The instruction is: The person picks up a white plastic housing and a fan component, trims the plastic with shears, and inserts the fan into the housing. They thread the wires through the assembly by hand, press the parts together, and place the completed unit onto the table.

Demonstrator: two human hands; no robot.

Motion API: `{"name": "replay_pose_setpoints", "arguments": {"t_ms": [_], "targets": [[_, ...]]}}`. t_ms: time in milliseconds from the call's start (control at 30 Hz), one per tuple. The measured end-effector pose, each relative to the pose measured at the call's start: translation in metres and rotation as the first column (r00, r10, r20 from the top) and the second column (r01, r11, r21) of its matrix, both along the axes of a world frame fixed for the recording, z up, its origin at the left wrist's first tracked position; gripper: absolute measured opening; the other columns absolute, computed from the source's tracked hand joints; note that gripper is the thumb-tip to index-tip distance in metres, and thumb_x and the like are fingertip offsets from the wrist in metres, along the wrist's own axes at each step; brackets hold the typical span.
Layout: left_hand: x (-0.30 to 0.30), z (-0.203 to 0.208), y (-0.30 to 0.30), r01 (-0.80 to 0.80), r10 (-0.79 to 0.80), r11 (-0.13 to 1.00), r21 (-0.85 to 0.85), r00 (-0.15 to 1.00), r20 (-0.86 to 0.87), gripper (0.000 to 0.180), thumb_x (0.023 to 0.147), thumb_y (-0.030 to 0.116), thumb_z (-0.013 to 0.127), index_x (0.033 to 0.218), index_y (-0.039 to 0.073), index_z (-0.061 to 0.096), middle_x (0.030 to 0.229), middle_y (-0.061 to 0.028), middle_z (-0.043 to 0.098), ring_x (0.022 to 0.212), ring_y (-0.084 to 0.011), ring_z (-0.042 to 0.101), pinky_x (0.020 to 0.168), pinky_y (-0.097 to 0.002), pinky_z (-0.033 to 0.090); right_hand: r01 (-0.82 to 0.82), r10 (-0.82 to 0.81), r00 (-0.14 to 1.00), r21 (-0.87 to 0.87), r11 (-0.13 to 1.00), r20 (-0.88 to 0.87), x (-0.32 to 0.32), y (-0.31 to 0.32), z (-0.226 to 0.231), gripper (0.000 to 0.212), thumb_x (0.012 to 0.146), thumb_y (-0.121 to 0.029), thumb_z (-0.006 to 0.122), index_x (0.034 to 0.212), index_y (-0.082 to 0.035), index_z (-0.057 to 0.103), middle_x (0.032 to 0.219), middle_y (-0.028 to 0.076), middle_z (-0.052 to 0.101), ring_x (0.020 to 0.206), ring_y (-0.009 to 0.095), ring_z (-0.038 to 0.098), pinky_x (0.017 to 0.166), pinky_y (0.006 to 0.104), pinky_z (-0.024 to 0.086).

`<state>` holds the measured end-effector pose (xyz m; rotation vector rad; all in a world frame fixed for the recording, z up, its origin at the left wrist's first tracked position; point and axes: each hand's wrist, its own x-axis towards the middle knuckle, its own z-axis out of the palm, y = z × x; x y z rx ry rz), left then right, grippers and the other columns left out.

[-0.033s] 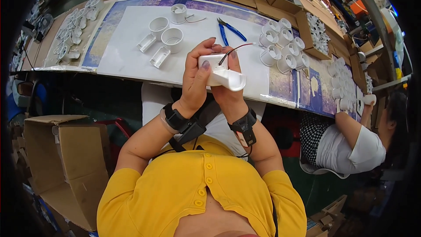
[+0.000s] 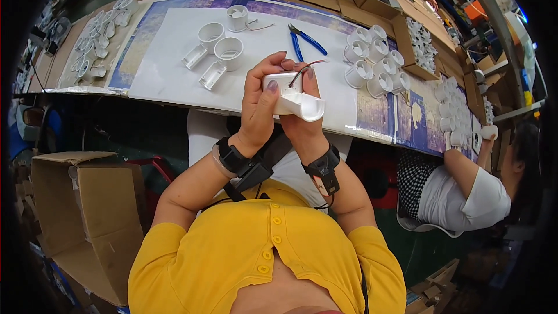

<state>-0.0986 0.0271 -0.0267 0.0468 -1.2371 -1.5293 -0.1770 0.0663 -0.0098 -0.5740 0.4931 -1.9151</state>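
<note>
Both my hands grip one white plastic housing [image 2: 283,104], held up just over the table's near edge. My left hand [image 2: 259,96] wraps its left side, thumb pressed on the face. From the right and beneath, my right hand [image 2: 308,131] supports it, its fingers partly hidden behind the part. Thin dark and red wires [image 2: 300,72] come out of a hole in the housing, and a curved trough sticks out at its lower right. Beyond my hands lie blue-handled cutters [image 2: 307,40] with their jaws apart.
White cups with side brackets [image 2: 229,51] stand left of centre, near a wired cup [image 2: 237,18]. Several white cups [image 2: 375,61] cluster at the right. More parts [image 2: 99,40] lie far left. A cardboard box [image 2: 87,209] is below left; a co-worker [image 2: 465,189] sits at right.
The housing has turned very slightly in my hands, and the wire ends have shifted a little to the left and down. My grip is unchanged.
</note>
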Motion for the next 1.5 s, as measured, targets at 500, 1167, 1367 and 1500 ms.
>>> {"name": "replay_pose_setpoints", "arguments": {"t_ms": [500, 1167, 1367, 1500], "targets": [[0.001, 0.005, 0.003, 0.042, -0.046, 0.997, 0.061, 0.996, 0.080, 0.038, 0.092, 0.012, 0.056, 0.125, 0.004, 0.040, 0.135, -0.0151, 0.042, 0.123, -0.0232, 0.044, 0.109, -0.0366, 0.031, -0.066, 0.064, 0.937, -0.008, 0.998, 0.344, -0.014, -0.008, -0.016, 0.027, 0.100, -0.034, 0.043, 0.098, -0.011, 0.056, 0.100, 0.003, 0.061, 0.096, 0.019, 0.058, 0.088, 0.0346, 0.047], [0.013, 0.008, -0.009, -0.275, 0.517, 0.786, -0.553, 0.784, 0.345, 0.067, 0.070, 0.002, 0.072, 0.129, 0.003, 0.039, 0.128, -0.0184, 0.049, 0.116, -0.0311, 0.051, 0.098, -0.0361, 0.042, 0.384, -0.546, -0.154, -0.559, 0.735, -0.823, -0.041, -0.001, 0.000, 0.045, 0.102, -0.036, 0.026, 0.109, -0.002, 0.055, 0.108, 0.010, 0.060, 0.092, 0.021, 0.057, 0.091, 0.0333, 0.041], [0.006, 0.010, -0.002, -0.239, 0.304, 0.923, -0.303, 0.934, 0.188, 0.041, 0.090, 0.014, 0.053, 0.126, 0.000, 0.041, 0.125, -0.0189, 0.049, 0.114, -0.0293, 0.052, 0.100, -0.0379, 0.039, 0.428, -0.412, 0.607, -0.157, 0.890, -0.680, -0.012, -0.001, -0.005, 0.052, 0.103, -0.045, 0.024, 0.112, -0.002, 0.053, 0.104, 0.009, 0.058, 0.093, 0.018, 0.055, 0.087, 0.0288, 0.044], [0.001, 0.011, -0.006, -0.329, 0.356, 0.908, -0.258, 0.932, 0.064, 0.029, 0.097, 0.017, 0.040, 0.118, -0.001, 0.047, 0.118, -0.0177, 0.052, 0.109, -0.0275, 0.054, 0.098, -0.0363, 0.040, 0.464, -0.445, 0.581, -0.172, 0.869, -0.682, 0.008, -0.002, 0.002, 0.049, 0.104, -0.042, 0.025, 0.111, -0.002, 0.052, 0.105, 0.009, 0.057, 0.094, 0.016, 0.054, 0.087, 0.0273, 0.043]]}}
